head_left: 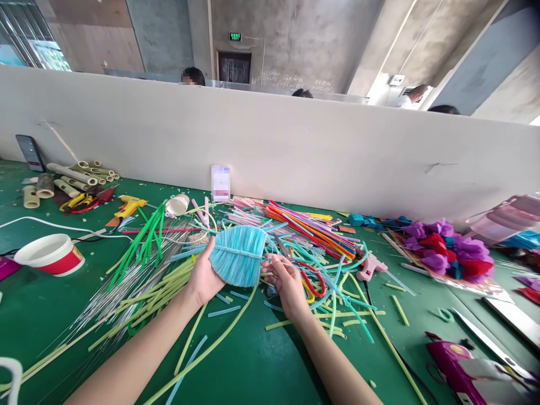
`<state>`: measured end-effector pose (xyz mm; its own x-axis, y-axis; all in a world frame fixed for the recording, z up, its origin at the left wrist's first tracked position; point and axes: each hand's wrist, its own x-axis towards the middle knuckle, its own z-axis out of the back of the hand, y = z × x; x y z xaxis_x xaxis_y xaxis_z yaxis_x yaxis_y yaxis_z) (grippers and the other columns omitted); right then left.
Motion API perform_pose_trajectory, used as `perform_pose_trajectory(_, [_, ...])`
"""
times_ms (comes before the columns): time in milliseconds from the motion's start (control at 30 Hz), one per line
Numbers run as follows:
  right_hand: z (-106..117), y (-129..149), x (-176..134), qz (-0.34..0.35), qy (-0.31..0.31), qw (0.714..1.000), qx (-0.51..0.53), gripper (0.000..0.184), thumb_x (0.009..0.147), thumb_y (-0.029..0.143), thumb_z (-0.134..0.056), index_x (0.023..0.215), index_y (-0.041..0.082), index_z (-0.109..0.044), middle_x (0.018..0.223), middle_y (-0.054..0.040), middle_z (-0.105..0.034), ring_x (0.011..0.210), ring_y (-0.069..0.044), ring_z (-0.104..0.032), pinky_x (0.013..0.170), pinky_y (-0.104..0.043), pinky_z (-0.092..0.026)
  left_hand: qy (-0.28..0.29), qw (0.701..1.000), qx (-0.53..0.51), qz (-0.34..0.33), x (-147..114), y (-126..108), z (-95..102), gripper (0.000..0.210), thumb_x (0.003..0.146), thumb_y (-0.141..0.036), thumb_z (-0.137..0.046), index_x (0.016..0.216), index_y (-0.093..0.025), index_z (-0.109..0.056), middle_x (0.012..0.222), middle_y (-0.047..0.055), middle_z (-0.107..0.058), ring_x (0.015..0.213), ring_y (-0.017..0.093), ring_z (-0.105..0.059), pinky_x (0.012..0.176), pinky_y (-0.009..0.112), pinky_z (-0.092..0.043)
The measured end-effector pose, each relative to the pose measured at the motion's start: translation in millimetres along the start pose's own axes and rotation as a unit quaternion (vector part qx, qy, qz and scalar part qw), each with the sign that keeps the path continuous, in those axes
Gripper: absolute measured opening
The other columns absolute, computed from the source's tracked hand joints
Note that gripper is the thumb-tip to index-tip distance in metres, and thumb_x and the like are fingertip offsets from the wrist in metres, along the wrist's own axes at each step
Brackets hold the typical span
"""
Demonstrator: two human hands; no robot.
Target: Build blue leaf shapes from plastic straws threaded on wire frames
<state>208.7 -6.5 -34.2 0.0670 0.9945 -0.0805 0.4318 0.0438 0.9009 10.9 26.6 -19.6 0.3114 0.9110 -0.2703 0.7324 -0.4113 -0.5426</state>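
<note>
1. And here we are: the left hand (205, 274) grasps the fluffy blue leaf (240, 265) by its left side, thumb in front, holding it up above the middle of the tabletop (257, 360).
2. Over to the right hand (284, 277): fingertips drawn together right at the leaf's opposite edge. Is it pinching the rim, a loose strand, or nothing? Cannot tell!
3. Danger one, I reckon: a hard tug from that right hand could pull strands out of line or loosen the raised ridge across the leaf's middle.
4. Danger two: squeeze too tightly on the left and the soft strands could crease or flatten.
5. Look at the crowd below! Scissors (323, 281) lie just beside the right hand, so a careless dip could catch the blades or snag the leaf on the tangled fuzzy stems (337, 292).
6. The pink glue gun (370, 264) sits further right; if it's hot, and nothing shows whether it is, a sweeping wrist risks a burn.
7. Now the blind spots: the leaf's back and most of the left fingers are out of sight, and the heap beneath is partly covered by leaf and hands.
8. At lower right, the purple tool (458, 360) runs off the frame, hard to identify.
</note>
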Motion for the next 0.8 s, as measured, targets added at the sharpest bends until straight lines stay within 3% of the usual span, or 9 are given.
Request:
perform_pose_trajectory(133, [-3, 3, -4, 0.021, 0.006, 1.0, 0.015, 0.039, 0.082, 0.051, -0.073, 0.113, 0.027, -0.072, 0.1, -0.0026, -0.073, 0.08, -0.015, -0.066, 0.065, -0.023, -0.051, -0.028, 1.0, 0.007, 0.006, 0, 0, 0.0, 0.052, 0.097, -0.042, -0.054, 0.139, -0.011, -0.057, 0.113, 0.016, -0.077, 0.11, 0.031, -0.071, 0.099, 0.047, -0.053])
perform_pose_trajectory(333, [-6, 2, -9, 0.046, 0.016, 0.999, 0.003, 0.046, 0.087, 0.045, -0.07, 0.131, 0.033, -0.064, 0.118, -0.0025, -0.069, 0.089, -0.017, -0.064, 0.075, -0.027, -0.053, -0.039, 0.999, 0.017, 0.024, 1, 2, 0.0, 0.053, 0.098, -0.046, -0.051, 0.137, -0.011, -0.059, 0.109, 0.016, -0.079, 0.108, 0.032, -0.072, 0.096, 0.047, -0.055])
perform_pose_trajectory(633, [-8, 3, -11, 0.088, -0.047, 0.994, -0.054, 0.041, 0.086, 0.051, -0.068, 0.123, 0.035, -0.07, 0.098, -0.0016, -0.07, 0.077, -0.018, -0.062, 0.07, -0.029, -0.051, -0.076, 0.995, 0.053, 0.021, 1, 10, 3.9, 0.048, 0.093, -0.036, -0.063, 0.134, -0.012, -0.062, 0.11, 0.016, -0.078, 0.1, 0.031, -0.075, 0.091, 0.044, -0.059])
perform_pose_trajectory(800, [-9, 1, -12, 0.083, -0.044, 0.994, -0.057, 0.043, 0.086, 0.054, -0.066, 0.124, 0.034, -0.069, 0.095, -0.0021, -0.071, 0.077, -0.019, -0.061, 0.066, -0.029, -0.051, -0.08, 0.995, 0.062, 0.019, -3, 12, 0.5, 0.045, 0.092, -0.032, -0.064, 0.133, -0.012, -0.062, 0.111, 0.017, -0.078, 0.1, 0.031, -0.075, 0.09, 0.044, -0.06])
